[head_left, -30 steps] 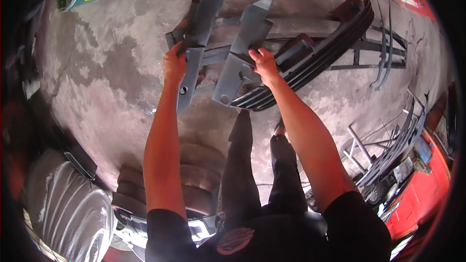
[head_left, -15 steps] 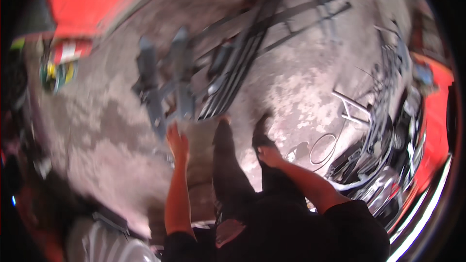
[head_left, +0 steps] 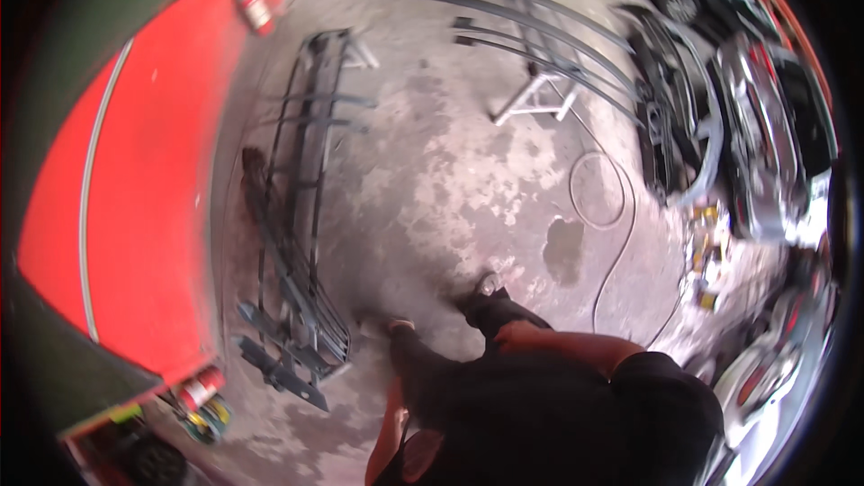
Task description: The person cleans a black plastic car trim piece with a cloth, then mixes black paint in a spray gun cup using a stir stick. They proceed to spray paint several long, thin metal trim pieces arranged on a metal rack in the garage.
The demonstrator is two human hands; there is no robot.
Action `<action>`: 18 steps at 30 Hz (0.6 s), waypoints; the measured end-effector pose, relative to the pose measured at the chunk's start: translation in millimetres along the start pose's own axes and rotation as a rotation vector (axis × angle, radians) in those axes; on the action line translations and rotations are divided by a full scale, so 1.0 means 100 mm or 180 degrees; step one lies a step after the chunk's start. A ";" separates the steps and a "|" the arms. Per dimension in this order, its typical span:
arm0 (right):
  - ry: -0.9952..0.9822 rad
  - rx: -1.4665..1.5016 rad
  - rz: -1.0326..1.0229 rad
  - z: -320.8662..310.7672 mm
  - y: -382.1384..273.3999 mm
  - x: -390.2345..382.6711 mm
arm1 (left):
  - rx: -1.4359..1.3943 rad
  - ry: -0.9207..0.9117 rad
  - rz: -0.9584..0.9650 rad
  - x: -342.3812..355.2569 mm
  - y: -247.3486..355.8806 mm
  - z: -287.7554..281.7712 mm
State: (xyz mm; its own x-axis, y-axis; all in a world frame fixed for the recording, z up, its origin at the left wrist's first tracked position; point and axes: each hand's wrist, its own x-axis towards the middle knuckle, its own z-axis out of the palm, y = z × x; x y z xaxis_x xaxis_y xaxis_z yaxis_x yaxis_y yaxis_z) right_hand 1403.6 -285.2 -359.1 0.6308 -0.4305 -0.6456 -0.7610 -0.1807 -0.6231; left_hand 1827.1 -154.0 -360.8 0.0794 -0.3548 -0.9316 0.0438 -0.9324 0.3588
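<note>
My left hand hangs low beside my left leg, mostly hidden by it, so its fingers do not show clearly. My right hand is at the front of my dark trouser leg, blurred, its fingers too unclear to read. Left of my feet, two grey metal brackets lie on the floor by the dark ribbed bumper piece and a long metal frame, with thinner strips across it.
A red wall panel lines the left, with fire extinguishers and a bucket. Grey strips lie on white trestles ahead. Car bumpers crowd the right. A hose coils on the concrete floor.
My hands have let go of the two brackets and dropped to my legs. My view has turned right, so the brackets now lie to my left and the trestles ahead.
</note>
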 end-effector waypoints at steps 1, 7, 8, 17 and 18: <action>0.0112 0.0283 0.0053 0.04 0.28 -0.13 | 0.0256 -0.0097 0.0150 0.08 0.11 0.11; 0.0877 0.1504 0.1236 -0.20 1.66 -0.75 | 0.1754 -0.0685 0.1094 0.51 1.41 1.00; 0.1502 0.1221 0.1323 0.00 1.89 -0.97 | 0.1926 -0.0792 0.1031 0.45 1.76 1.37; 0.1426 0.2814 0.2720 0.08 2.24 -2.26 | 0.2708 -0.1245 0.0841 1.25 3.60 3.78; 0.1692 0.2864 0.2840 0.06 2.30 -2.42 | 0.2773 -0.1417 0.0998 1.47 3.69 4.17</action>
State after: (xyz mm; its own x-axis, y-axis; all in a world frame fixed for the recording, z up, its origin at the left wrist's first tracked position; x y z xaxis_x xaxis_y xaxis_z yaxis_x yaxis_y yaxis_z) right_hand 1077.1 -217.1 -348.5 -0.3045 -0.4176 -0.8561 -0.3854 0.8759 -0.2902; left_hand 1439.2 -579.5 -389.6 -0.4214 -0.4193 -0.8041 -0.6674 -0.4569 0.5880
